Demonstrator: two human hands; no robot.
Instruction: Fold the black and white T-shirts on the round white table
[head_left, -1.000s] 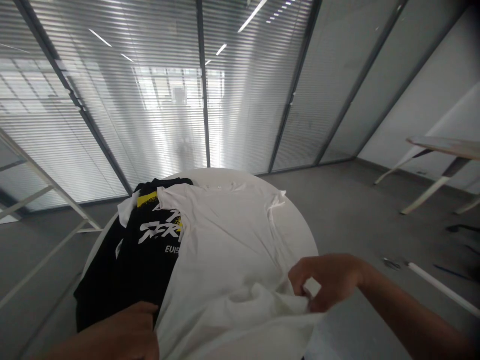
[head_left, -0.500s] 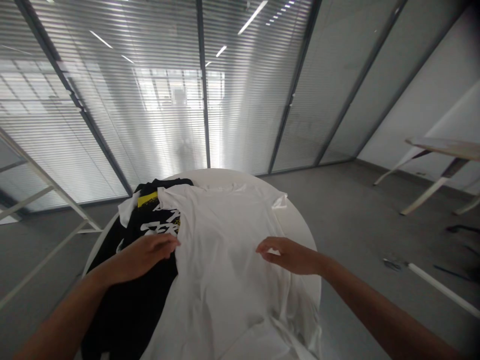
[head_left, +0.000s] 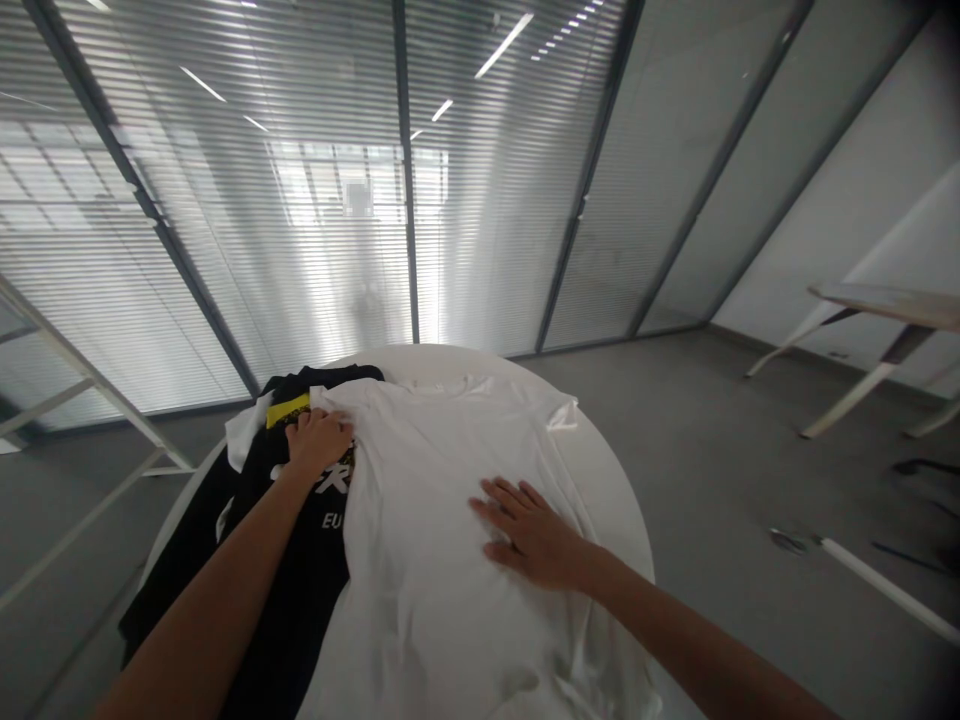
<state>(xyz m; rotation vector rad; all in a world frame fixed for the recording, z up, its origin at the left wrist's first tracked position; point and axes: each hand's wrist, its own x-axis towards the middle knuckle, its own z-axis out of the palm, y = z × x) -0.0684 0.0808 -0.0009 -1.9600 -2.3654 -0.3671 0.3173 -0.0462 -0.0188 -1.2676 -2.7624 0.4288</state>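
A white T-shirt (head_left: 427,520) lies spread over a round white table (head_left: 611,465), its collar toward the far edge. My right hand (head_left: 529,530) rests flat on the shirt's right half, fingers spread. At the white shirt's left sleeve is my left hand (head_left: 319,440), palm down; its fingers reach over the sleeve edge and the black T-shirt beside it. Whether those fingers pinch any cloth is hard to see. The black T-shirt (head_left: 289,590), with white lettering and a yellow patch, lies partly under the white one.
Glass partitions with blinds (head_left: 487,220) stand behind the table. A white metal frame (head_left: 112,400) is at the left. Another table (head_left: 892,300) stands at the right on the grey floor (head_left: 697,430), near a white pole (head_left: 885,585).
My left hand has moved up and away to the sleeve area of the shirts. My right hand has lowered and flattened onto the white T-shirt with its fingers spread.
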